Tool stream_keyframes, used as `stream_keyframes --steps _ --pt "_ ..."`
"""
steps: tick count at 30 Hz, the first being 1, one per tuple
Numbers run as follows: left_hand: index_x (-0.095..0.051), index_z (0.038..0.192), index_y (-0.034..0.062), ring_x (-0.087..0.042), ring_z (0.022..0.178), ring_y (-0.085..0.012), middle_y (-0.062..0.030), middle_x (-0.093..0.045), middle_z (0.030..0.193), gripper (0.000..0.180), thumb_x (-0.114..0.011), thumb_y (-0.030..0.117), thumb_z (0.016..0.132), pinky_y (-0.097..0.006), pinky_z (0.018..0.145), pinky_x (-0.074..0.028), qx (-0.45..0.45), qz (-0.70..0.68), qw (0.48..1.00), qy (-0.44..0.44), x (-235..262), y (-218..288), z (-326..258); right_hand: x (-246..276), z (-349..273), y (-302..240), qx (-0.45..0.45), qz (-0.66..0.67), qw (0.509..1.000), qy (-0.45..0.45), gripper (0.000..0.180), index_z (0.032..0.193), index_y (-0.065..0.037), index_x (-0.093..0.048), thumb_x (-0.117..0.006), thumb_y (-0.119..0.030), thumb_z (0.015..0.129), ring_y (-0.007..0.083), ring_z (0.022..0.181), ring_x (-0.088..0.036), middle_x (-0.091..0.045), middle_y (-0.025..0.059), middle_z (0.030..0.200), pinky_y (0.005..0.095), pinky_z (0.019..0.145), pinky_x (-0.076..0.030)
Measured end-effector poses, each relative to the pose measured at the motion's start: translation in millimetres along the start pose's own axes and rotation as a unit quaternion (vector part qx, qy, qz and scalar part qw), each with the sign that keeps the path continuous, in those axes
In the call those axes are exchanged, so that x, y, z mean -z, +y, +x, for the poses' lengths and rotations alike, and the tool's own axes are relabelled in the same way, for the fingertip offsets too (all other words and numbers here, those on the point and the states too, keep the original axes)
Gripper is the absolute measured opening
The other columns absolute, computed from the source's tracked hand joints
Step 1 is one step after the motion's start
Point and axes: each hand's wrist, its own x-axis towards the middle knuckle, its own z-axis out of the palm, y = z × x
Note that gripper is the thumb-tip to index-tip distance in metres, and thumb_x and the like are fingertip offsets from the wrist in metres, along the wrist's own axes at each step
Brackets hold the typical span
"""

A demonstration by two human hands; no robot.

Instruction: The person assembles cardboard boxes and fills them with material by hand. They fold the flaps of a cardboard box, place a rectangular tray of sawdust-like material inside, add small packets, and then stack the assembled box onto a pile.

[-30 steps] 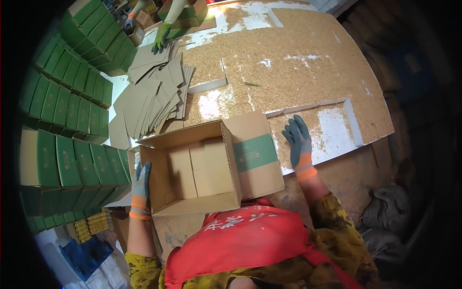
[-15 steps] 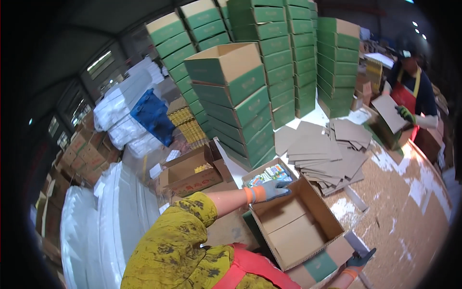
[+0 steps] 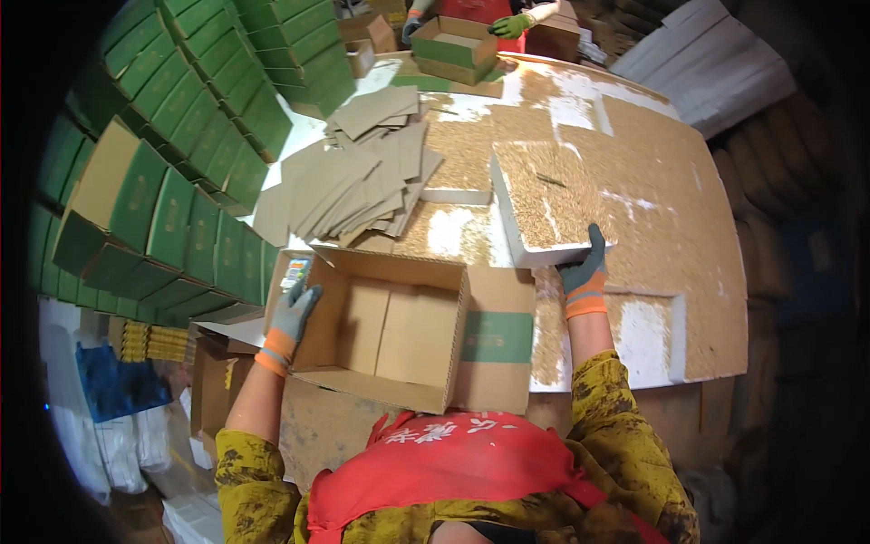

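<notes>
**One hand on the carton, one on the foam slab**

My left hand (image 3: 292, 317) rests flat against the left wall of the open cardboard carton (image 3: 390, 331), gloved fingers together and laid over the rim, steadying it rather than gripping. The carton sits right in front of me, flaps out, its green-printed flap (image 3: 497, 337) folded toward my right; nothing is inside it that I can see.

My right hand (image 3: 584, 272) is curled on the near corner of the white foam slab (image 3: 544, 204), fingers over the top, the thumb hidden beneath. The slab lies tilted, its speckled top (grit or sawdust, I can't tell which) like the table (image 3: 671, 227) around it.

The risks, as I judge them: I hold only one corner, so the slab could snap or swing down. Loose grit may spill into the carton. The pile of flat cardboard sheets (image 3: 362, 172) lies close behind, easy to knock askew.
</notes>
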Motion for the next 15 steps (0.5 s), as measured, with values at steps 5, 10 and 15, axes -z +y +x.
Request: stream_keyframes --steps 5,10,15 --pt "-0.052 0.132 -0.0059 -0.056 0.112 -0.0168 -0.0103 -0.06 0.124 0.05 -0.066 0.021 0.092 -0.028 0.097 -0.045 -0.007 0.002 0.999 -0.036 -26.8 21.0 -5.8 0.2 -97.7 -73.8 0.042 -0.013 0.965 -0.257 0.056 0.138 -0.002 -0.046 -0.054 -0.036 0.095 0.029 0.122 -0.054 -0.053 0.0147 0.137 0.0433 0.105 -0.044" --pt "-0.05 0.137 0.0021 -0.047 0.127 -0.0222 -0.0112 -0.052 0.137 0.045 -0.051 0.028 0.099 -0.032 0.109 -0.035 -0.146 0.218 0.962 -0.078 -23.2 11.3 -10.5 -16.7 -205.1 -102.5 -0.023 -0.097 0.932 -0.349 0.058 0.139 -0.001 -0.045 -0.051 -0.039 0.096 0.0292 0.121 -0.055 -0.052 0.0175 0.137 0.0418 0.105 -0.044" --pt "-0.048 0.138 0.0078 -0.053 0.12 -0.0196 -0.0099 -0.055 0.132 0.042 -0.043 0.031 0.104 -0.032 0.104 -0.041 -0.071 -0.084 0.987 -0.114 -36.0 -19.5 0.9 -38.6 -253.3 -68.6 -0.02 -0.213 0.924 -0.317 0.057 0.137 -0.001 -0.044 -0.054 -0.036 0.094 0.0257 0.117 -0.057 -0.056 0.0141 0.131 0.0412 0.102 -0.046"
